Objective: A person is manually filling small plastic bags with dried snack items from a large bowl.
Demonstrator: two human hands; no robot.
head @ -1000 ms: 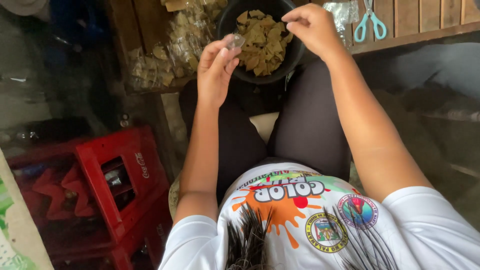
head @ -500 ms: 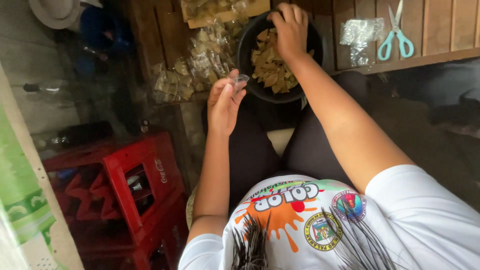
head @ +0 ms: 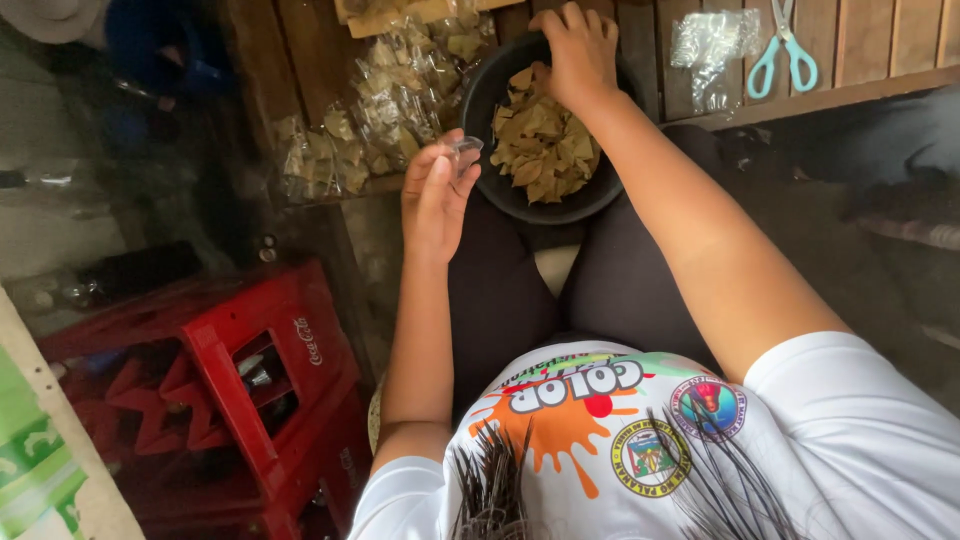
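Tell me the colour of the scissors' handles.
Light blue-green handles on the scissors, lying on the wooden table; the head view shows them.

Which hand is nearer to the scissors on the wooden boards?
The right hand, resting in the black bowl of dried leaves, is nearer the scissors. The left hand, pinching a small clear bag, is farther away.

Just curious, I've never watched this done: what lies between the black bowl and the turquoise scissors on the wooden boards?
In the head view, a crumpled clear plastic bag lies on the wooden boards between the black bowl and the scissors.
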